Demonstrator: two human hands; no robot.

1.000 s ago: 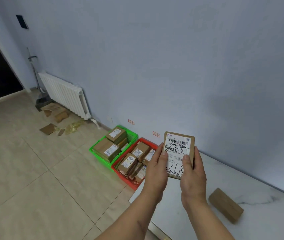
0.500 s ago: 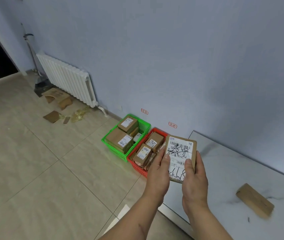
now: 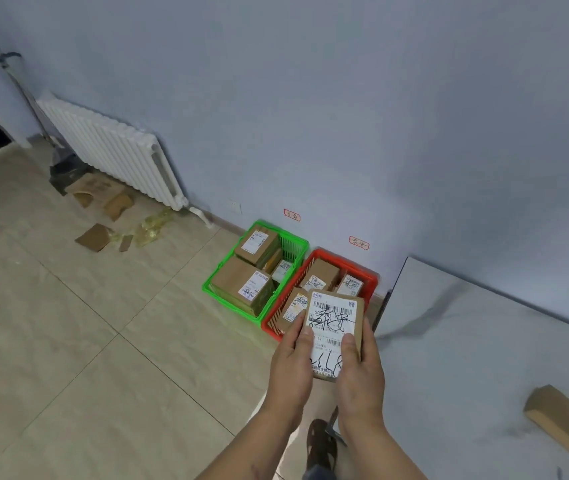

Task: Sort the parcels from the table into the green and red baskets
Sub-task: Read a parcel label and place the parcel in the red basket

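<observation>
Held parcel (image 3: pixel 333 327): flat brown carton, white label with barcode and black scrawl facing up, raised in front of the near right corner of the red basket (image 3: pixel 349 263), off the table (image 3: pixel 484 341). Red basket: on the floor against the wall, left of the table; held several labelled cartons, count unclear. Green basket (image 3: pixel 297 241): touching the red one's left side; held one large carton near, one behind it, smaller ones at right. Second parcel (image 3: pixel 567 419): plain brown, lay at the table's near right. Left hand (image 3: pixel 291 372): gripped the held parcel's left edge, thumb curled onto the label. Right hand (image 3: pixel 361 375): gripped its right edge likewise, fingers wrapped behind.
</observation>
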